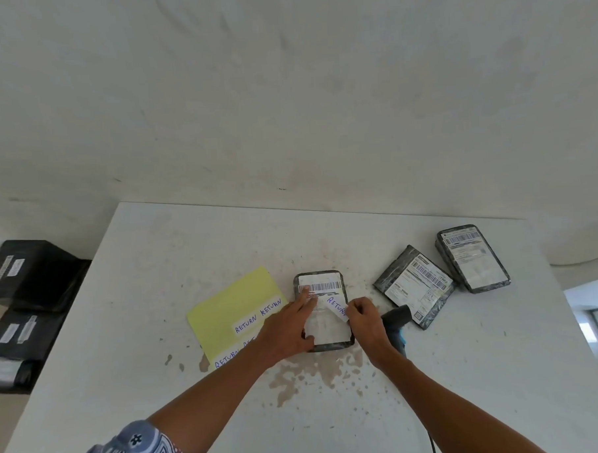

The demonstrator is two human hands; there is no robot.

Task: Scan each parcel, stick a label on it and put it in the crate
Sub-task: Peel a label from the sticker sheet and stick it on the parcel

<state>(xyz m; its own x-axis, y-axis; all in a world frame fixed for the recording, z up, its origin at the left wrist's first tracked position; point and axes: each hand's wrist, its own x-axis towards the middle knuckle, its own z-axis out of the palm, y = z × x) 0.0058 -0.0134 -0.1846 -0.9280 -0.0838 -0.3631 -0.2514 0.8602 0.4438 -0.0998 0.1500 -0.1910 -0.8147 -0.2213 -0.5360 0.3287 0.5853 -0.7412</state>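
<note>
On the stained bench (155, 266) my left hand (288, 326), fingers straight, steadied the parcel (329, 331); my right hand (363, 322) pinched a RETURN label (337, 307) over it. Next, I judged: press it flat.

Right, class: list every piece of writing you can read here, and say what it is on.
"RETURN RETURN": two stickers on the yellow sheet.
"RETURN", cut off: lower sticker on the same sheet.
"RETUR": label pinched by the right hand.
Printed parcel labels: too small to read.
</note>
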